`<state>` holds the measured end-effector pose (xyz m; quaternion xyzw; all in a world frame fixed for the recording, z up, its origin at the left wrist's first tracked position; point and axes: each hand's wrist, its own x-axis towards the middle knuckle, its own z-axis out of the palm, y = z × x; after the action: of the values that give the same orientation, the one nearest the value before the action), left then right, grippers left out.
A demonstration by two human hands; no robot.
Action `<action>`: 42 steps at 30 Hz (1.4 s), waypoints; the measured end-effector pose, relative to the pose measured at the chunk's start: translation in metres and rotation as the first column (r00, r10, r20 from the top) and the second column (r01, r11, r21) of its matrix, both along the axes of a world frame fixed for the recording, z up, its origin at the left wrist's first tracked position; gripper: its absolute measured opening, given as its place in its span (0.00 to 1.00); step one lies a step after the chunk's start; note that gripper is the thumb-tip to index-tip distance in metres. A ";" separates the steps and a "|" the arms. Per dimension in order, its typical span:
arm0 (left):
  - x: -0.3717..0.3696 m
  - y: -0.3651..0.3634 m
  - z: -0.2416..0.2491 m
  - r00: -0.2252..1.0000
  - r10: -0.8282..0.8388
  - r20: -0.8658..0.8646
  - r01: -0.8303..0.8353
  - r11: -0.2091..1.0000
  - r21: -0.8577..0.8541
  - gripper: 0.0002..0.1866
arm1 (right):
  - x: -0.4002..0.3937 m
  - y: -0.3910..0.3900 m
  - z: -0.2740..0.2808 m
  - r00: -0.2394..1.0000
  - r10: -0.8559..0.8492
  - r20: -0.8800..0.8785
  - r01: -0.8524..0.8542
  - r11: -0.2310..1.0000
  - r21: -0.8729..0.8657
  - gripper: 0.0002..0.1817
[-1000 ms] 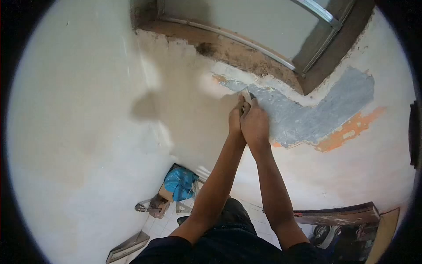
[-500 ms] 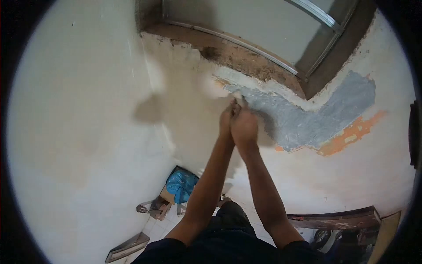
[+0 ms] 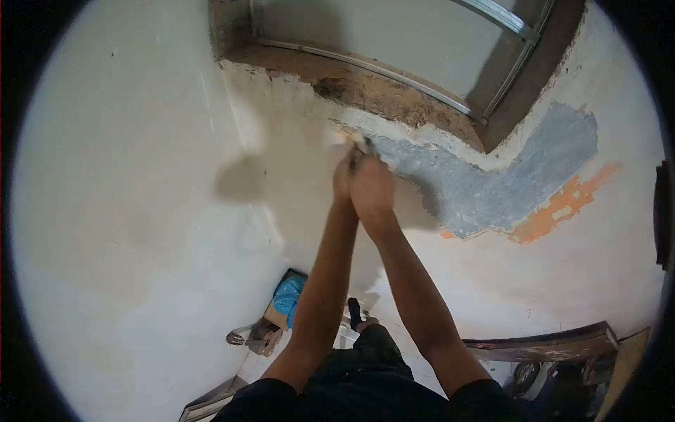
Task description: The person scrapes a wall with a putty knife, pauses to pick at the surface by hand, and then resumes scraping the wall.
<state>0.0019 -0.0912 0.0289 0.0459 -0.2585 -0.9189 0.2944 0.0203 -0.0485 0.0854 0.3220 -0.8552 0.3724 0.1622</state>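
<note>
Raised against the wall, my right hand (image 3: 373,186) is closed around a small scraper (image 3: 363,145), mostly covered by my fingers. My left hand (image 3: 343,179) presses close beside it, closed on the same tool. The scraper's end meets the wall at the left tip of a bare grey patch (image 3: 485,193), just below the window recess. Peeled paint edges surround this patch, and an orange layer (image 3: 555,211) shows along its lower right side.
Above is a window frame (image 3: 365,63) with a rough brown sill (image 3: 394,102). Below on the left, a blue plastic bag (image 3: 287,294) lies near a wooden box-like object (image 3: 264,337). At lower right stands a dark wooden piece (image 3: 548,348), with a motorbike wheel (image 3: 524,376) behind it.
Both hands and the scraper have moved left and slightly up along the patch's upper edge. The view has shifted a little, and a dark foot now shows below.
</note>
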 end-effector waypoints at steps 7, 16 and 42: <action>0.001 0.005 0.015 0.982 -0.085 -0.168 0.139 0.929 0.342 0.15 | -0.010 -0.014 0.023 0.997 -0.016 0.076 -0.003 0.968 0.252 0.18; 0.024 0.013 0.007 0.955 0.255 0.154 -0.212 0.945 -0.250 0.19 | -0.001 0.033 0.013 0.993 0.121 -0.006 -0.117 0.975 0.190 0.21; 0.208 -0.008 0.090 0.617 0.422 -0.664 -0.006 -0.842 -0.540 0.18 | 0.020 0.168 -0.011 0.563 0.317 0.764 0.074 0.901 -0.428 0.10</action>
<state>0.2101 -0.0990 0.1185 -0.0229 -0.8745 0.1187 0.4697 0.0403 0.1194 0.0746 0.1303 -0.7074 0.6608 -0.2143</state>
